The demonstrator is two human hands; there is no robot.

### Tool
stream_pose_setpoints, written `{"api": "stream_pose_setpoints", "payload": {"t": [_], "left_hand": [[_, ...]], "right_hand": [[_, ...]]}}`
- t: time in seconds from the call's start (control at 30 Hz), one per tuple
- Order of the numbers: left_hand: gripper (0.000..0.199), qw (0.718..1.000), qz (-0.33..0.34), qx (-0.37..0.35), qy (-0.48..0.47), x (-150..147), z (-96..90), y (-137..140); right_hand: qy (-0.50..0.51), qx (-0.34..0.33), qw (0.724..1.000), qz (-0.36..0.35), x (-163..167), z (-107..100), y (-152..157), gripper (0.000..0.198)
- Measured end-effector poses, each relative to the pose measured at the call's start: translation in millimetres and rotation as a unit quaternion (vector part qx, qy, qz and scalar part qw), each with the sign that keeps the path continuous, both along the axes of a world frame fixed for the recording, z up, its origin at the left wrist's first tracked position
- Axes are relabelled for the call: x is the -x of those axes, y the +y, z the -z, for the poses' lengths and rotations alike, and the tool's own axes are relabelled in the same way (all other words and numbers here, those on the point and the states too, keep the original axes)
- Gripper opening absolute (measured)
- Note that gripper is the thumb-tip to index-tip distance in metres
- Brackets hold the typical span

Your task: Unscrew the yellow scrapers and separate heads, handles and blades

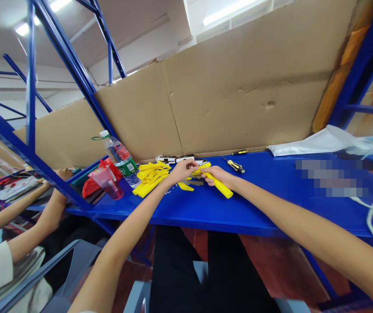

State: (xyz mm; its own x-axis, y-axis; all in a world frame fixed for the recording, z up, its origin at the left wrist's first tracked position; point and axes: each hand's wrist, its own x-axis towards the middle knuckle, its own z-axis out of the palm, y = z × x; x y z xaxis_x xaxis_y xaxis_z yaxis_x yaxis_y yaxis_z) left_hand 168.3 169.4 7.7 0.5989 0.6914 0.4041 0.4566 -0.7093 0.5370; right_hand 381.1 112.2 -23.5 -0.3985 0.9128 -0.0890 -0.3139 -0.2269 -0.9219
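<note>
My right hand (218, 175) is wrapped around a long yellow plastic handle piece (223, 189), its near end sticking out toward me. At the far end of that piece, my left hand (185, 170) has thumb and fingers pinched together; whatever lies between them is too small to make out. A loose yellow part (185, 187) lies on the blue table (258, 208) just below my hands. Left of my left hand is a pile of similar yellow pieces (150, 178). Behind the hands, white and black parts (176, 159) lie against the cardboard.
A screwdriver (236, 166) and a smaller one (239, 152) lie right of my hands. A water bottle (123, 158), red cup (107, 182) and red bag (88, 187) stand left. Cardboard (238, 95) walls the back. White cable (371, 213) lies right. A co-worker's hand (63, 174) shows far left.
</note>
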Motion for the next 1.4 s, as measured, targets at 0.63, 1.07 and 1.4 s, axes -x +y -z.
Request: {"api": "stream_pose_setpoints", "payload": {"t": [0.63,1.07,1.4], "left_hand": [[0.025,0.986,0.003,0.056,-0.154,-5,37.3,18],[0.039,0.943,0.069,0.211,-0.250,-6,43.3,6],[0.048,0.940,0.083,0.204,-0.262,-4,40.2,4]], "right_hand": [[-0.016,0.004,1.000,0.006,-5,3,4,0.004],[-0.048,-0.027,0.998,-0.009,-1,1,-4,0.026],[-0.048,-0.030,0.998,0.007,-3,6,2,0.031]]}}
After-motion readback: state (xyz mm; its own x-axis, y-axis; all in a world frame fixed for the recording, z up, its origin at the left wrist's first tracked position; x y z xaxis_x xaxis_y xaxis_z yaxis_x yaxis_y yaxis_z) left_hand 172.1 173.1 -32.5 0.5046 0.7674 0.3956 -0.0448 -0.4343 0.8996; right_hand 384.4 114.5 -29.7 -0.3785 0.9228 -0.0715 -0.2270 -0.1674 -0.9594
